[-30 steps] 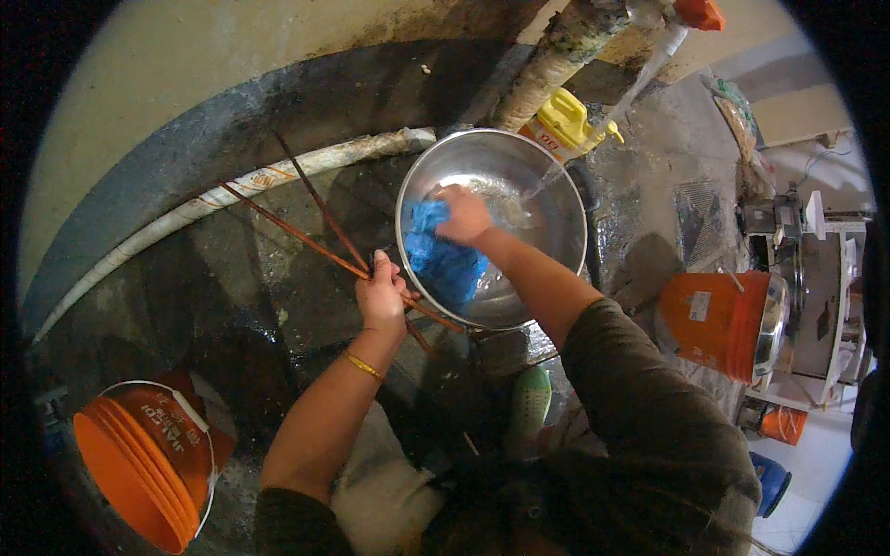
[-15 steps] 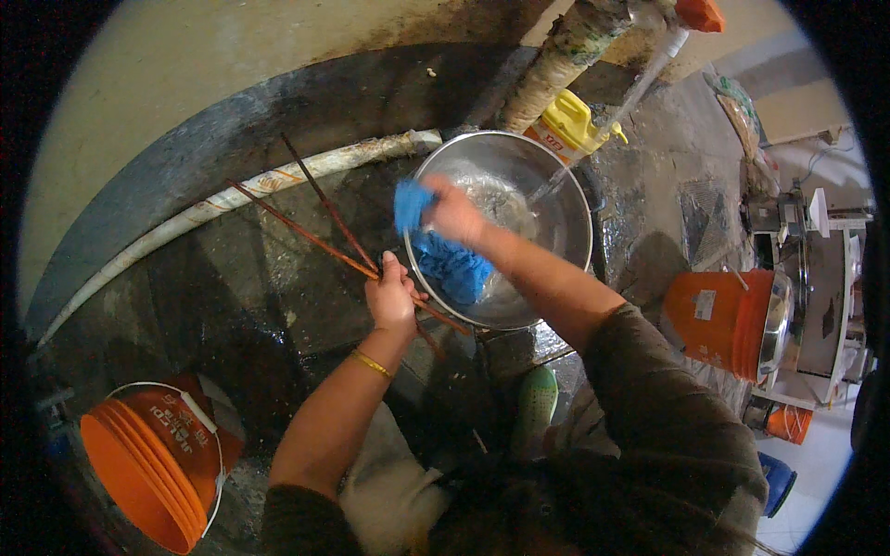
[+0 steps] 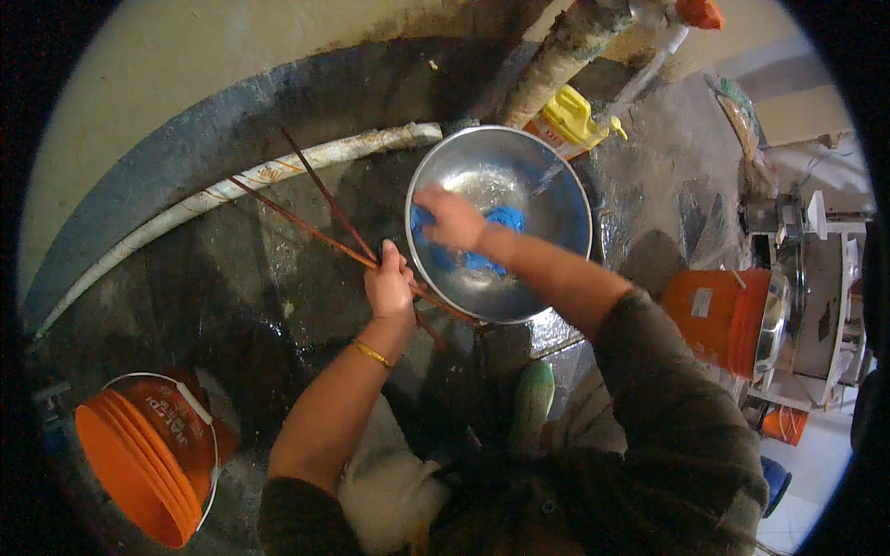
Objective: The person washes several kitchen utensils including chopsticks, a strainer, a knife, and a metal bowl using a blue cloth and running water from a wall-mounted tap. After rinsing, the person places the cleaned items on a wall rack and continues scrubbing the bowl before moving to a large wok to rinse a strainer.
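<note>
In my left hand [image 3: 389, 292] are two long, thin rust-brown rods [image 3: 306, 224], which cross where my fingers close round them. Their far ends spread apart to the left, while the short ends poke out beside the basin. The round steel basin [image 3: 561, 246] stands on the floor in front of me, its inside wet. My right hand [image 3: 451, 221], blurred by motion, is inside it at the left, gripping a blue cloth [image 3: 420, 225]. More of the blue cloth shows beyond my wrist, low in the basin. Water streams in from the upper right.
A yellow jug [image 3: 573, 119] sits behind the basin near a thick wrapped pipe [image 3: 554, 63]. Along the wall lies a long pale pipe [image 3: 222, 199]. An orange bucket [image 3: 139, 459] lies at lower left; another orange bucket [image 3: 714, 320] is at right near a shelf.
My right hand has come down from the basin's left rim into the basin with the blue cloth. My left hand keeps its hold on the rods, almost unmoved.
</note>
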Demonstrator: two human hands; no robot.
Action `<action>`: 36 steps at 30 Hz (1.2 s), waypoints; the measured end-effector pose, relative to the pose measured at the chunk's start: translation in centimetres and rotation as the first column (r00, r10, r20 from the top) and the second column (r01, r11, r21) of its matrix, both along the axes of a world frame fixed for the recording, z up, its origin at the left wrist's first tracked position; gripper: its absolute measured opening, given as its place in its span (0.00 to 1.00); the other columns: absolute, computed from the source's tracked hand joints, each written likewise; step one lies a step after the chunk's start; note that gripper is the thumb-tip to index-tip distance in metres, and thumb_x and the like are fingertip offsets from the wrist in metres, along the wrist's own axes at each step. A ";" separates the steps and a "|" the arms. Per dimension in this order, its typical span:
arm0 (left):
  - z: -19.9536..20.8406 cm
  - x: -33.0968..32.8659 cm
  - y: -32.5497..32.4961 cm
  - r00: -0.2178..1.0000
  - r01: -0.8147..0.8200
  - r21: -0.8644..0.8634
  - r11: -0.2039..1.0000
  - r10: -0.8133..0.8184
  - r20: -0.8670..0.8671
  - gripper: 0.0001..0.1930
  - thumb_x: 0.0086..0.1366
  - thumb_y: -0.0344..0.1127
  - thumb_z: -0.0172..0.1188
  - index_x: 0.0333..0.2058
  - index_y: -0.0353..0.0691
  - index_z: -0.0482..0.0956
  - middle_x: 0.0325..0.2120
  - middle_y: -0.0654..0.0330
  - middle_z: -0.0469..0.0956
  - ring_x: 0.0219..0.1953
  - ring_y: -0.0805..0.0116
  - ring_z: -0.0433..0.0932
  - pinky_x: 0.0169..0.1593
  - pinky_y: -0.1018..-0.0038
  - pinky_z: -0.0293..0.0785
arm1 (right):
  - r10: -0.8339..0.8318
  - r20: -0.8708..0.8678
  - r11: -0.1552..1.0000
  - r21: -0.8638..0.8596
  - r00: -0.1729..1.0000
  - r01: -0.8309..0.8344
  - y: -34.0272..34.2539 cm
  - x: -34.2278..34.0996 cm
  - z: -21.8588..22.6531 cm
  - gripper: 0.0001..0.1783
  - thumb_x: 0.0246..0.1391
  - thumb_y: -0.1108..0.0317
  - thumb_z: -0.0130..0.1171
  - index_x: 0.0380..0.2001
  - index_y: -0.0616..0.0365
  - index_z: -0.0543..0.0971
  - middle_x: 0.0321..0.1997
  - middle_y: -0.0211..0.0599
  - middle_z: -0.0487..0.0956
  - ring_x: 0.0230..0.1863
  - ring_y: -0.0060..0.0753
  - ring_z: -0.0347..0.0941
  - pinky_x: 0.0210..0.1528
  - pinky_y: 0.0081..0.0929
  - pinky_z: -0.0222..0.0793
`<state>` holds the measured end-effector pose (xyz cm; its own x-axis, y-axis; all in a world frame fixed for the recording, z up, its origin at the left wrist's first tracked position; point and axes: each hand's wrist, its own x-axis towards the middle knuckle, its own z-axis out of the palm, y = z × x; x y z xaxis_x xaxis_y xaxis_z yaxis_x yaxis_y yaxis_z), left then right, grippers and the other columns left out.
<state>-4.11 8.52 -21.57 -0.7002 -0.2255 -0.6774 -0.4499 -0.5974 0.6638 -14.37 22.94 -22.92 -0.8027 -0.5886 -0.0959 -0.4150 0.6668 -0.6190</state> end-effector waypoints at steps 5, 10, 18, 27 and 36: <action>0.0 0.5 0.0 1.000 0.010 -0.068 0.998 -0.011 -0.019 0.20 0.63 0.50 0.53 0.20 0.41 0.68 0.13 0.67 0.63 0.16 0.76 0.61 0.19 0.75 0.59 | -0.141 -0.237 0.920 0.327 0.961 0.216 6.2 -6.9 1.5 0.15 0.49 0.60 0.54 0.38 0.58 0.75 0.46 0.47 0.73 0.50 0.51 0.67 0.51 0.41 0.64; 1.0 0.5 0.2 1.000 -0.030 0.032 0.999 0.030 -0.002 0.20 0.63 0.51 0.53 0.21 0.42 0.67 0.12 0.68 0.60 0.15 0.74 0.60 0.22 0.72 0.65 | 0.455 -0.144 0.445 0.892 0.879 -0.085 16.7 -1.3 2.6 0.13 0.46 0.62 0.55 0.37 0.50 0.78 0.46 0.46 0.71 0.50 0.44 0.67 0.48 0.39 0.65; 1.6 -0.2 1.7 1.000 0.018 0.095 0.995 -0.020 0.018 0.20 0.63 0.53 0.53 0.21 0.44 0.65 0.12 0.69 0.58 0.15 0.76 0.58 0.21 0.74 0.64 | -0.107 0.659 0.994 0.088 0.745 0.065 7.2 10.1 -0.8 0.30 0.42 0.62 0.58 0.50 0.60 0.67 0.48 0.55 0.72 0.52 0.52 0.68 0.51 0.40 0.65; 0.8 -0.5 0.5 1.000 0.000 0.092 0.996 0.001 -0.009 0.20 0.62 0.52 0.54 0.21 0.43 0.66 0.12 0.70 0.59 0.16 0.76 0.59 0.22 0.72 0.66 | -0.274 -0.042 0.937 0.214 0.961 0.276 8.7 2.0 -2.7 0.20 0.42 0.74 0.50 0.42 0.52 0.77 0.48 0.45 0.75 0.49 0.48 0.71 0.51 0.37 0.68; 0.7 -0.2 1.1 0.996 0.086 0.122 0.989 -0.084 -0.023 0.19 0.62 0.55 0.52 0.24 0.46 0.66 0.11 0.70 0.58 0.14 0.76 0.57 0.25 0.71 0.68 | -0.102 0.384 0.700 0.683 0.918 -0.208 14.7 6.8 -5.2 0.30 0.44 0.56 0.60 0.48 0.62 0.69 0.38 0.51 0.75 0.42 0.47 0.74 0.45 0.40 0.70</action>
<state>-4.35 9.64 -20.87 -0.7251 -0.0807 -0.6839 -0.4914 -0.6351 0.5960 -7.60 37.66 -28.15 -0.5818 -0.2622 -0.7699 -0.3100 0.9466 -0.0881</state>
